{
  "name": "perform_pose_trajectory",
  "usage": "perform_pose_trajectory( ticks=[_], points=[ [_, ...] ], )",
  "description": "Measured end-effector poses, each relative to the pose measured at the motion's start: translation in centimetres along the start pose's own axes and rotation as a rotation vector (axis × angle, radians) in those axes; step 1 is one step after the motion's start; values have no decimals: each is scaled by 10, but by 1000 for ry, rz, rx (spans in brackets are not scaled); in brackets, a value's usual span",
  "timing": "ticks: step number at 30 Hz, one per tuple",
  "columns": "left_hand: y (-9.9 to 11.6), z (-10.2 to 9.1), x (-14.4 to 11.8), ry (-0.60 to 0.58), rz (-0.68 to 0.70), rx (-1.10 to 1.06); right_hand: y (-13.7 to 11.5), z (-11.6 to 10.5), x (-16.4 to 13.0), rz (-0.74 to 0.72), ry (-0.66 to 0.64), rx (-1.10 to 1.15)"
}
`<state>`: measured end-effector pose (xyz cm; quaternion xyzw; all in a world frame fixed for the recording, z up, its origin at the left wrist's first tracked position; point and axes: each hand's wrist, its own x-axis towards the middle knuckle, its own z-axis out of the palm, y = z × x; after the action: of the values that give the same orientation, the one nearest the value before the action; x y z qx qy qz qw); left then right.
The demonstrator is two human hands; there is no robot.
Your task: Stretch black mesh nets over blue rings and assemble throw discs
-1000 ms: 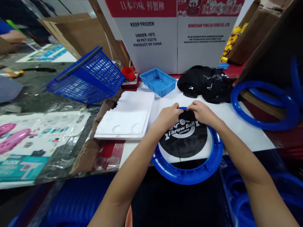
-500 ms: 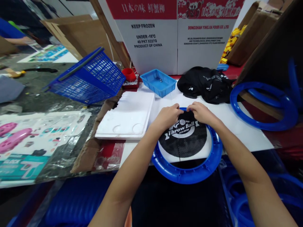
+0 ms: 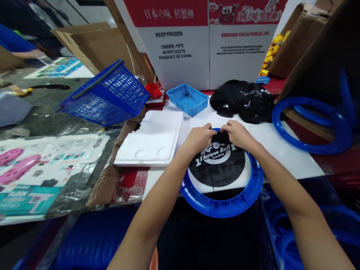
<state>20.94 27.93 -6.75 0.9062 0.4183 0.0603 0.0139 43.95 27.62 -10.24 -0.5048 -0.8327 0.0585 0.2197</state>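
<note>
left hand point(image 3: 199, 138): fingers curled, pinching the far edge of the net point(image 3: 218, 165) against the ring point(image 3: 223, 204).
right hand point(image 3: 237, 134): just beside the left, gripping the same far edge.
net: black mesh printed "throw ball", lying inside the ring.
ring: blue plastic hoop on the near edge of the white board point(image 3: 284, 150), partly overhanging it.
behind: black cloth pile point(image 3: 244, 99), small blue tray point(image 3: 187, 98).
left: white foam tray point(image 3: 153, 138), tilted blue basket point(image 3: 105, 95).
right: second blue ring point(image 3: 312, 125).
</note>
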Motion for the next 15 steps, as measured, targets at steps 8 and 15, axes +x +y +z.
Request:
perform_pose_trajectory(
  ticks=[8,15],
  points=[
    [0,0,-1,0,37,52,-8,-4,-3,-53,42,-190],
    [1,0,-1,-10,25,32,-10,-4,-3,-11,-17,-199]
  ],
)
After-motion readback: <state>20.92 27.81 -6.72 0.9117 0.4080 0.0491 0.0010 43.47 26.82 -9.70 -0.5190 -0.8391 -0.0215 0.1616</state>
